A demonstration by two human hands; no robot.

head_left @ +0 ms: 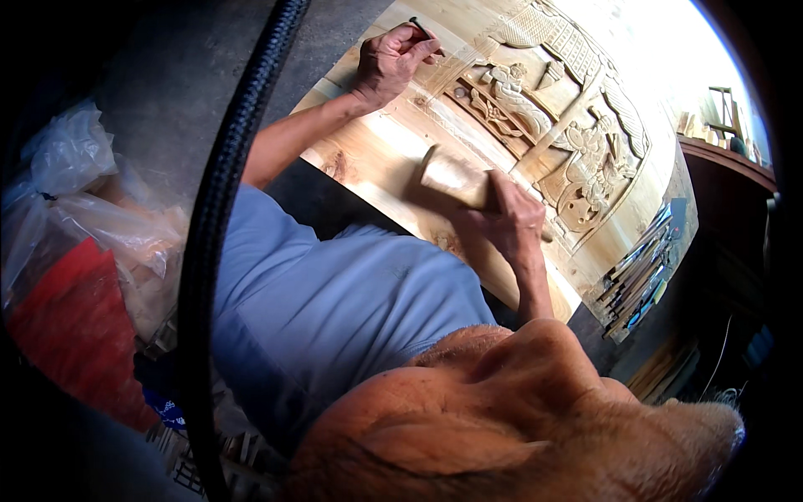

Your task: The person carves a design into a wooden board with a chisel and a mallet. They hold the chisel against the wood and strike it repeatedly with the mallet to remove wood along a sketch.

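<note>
My left hand (pixel 388 67) is closed round a slim dark chisel (pixel 421 29), whose lower end meets the carved wooden panel (pixel 372 155) near its border. A wooden mallet (pixel 456 177) with a thick, blocky head is gripped in my right hand (pixel 516 219). The mallet hovers over or rests on the plain near part of the panel; I cannot tell which. Beyond both hands, a relief of figures (pixel 517 105) under a patterned, roof-like band stands out from the pale wood.
Many slender carving tools (pixel 640 272) lie in a row at the panel's right end. A brown table or shelf edge (pixel 728 159) with wooden pieces stands at far right. At left are clear plastic bags (pixel 75 159) and a red sheet (pixel 79 335). A black braided cable (pixel 230 184) crosses the view.
</note>
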